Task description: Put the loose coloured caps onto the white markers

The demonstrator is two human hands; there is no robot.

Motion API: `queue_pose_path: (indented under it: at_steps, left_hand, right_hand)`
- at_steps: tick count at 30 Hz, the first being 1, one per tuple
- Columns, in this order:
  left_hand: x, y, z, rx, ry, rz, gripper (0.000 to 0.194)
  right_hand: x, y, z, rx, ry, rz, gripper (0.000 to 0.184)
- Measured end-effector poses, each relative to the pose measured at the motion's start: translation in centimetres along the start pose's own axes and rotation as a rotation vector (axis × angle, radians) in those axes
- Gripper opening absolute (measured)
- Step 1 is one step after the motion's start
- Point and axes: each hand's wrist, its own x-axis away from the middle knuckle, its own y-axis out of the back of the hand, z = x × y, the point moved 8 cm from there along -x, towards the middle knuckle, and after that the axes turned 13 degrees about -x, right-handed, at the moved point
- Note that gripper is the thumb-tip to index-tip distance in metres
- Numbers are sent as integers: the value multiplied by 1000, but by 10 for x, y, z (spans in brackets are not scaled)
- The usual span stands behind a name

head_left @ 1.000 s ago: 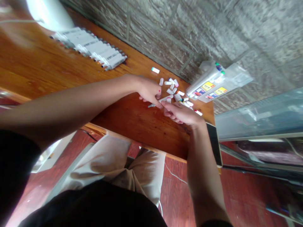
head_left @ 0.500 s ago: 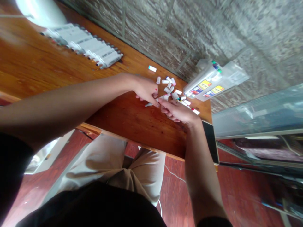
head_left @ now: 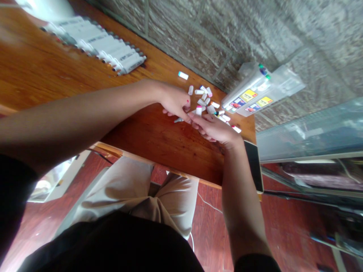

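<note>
My left hand (head_left: pixel 176 101) is closed around a marker, mostly hidden by its fingers. The marker's grey tip (head_left: pixel 178 120) pokes out below them, just over the wooden table. Touching or nearly touching the left thumb, my right hand (head_left: pixel 211 127) is closed too, its thumb and fingers pinched together at the marker's other end. What lies inside that pinch is hidden. A white cap with a pink end (head_left: pixel 199 110) shows right behind the right thumb. Beyond both hands lie several loose white marker caps (head_left: pixel 204 99) with coloured ends, and one blue-ended cap (head_left: pixel 183 75) sits apart.
A row of grey-white markers (head_left: pixel 96 42) lies side by side at the left, near a white rounded object (head_left: pixel 48 8). Clear plastic cases (head_left: pixel 255 94) with yellow labels lean by the stone wall (head_left: pixel 181 34). A dark flat device (head_left: pixel 253 166) lies at the table's right edge.
The view has shifted slightly. Both hands stay together at the marker, with only small finger movements. The pink-ended cap shows more fully behind the right thumb.
</note>
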Motion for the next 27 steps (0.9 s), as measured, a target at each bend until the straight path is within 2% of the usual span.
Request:
queue_pose_path:
  at_steps: [8,12,21,27]
  left_hand:
    - [-3,-3,3,-12,4,-4,31]
    - [-6,-5,4,-60,-1,-22,35]
    - [-15,-5,14,-163,23,-54,40]
    - [-13,-3,9,-172,-3,-61,39]
  right_hand:
    - [3,-1,12,188,102,-53,55]
    - [4,-3,17,271,130,-73,58]
    - [3,-1,17,262,138,-110,54]
    - [4,-2,17,260,150,-114,53]
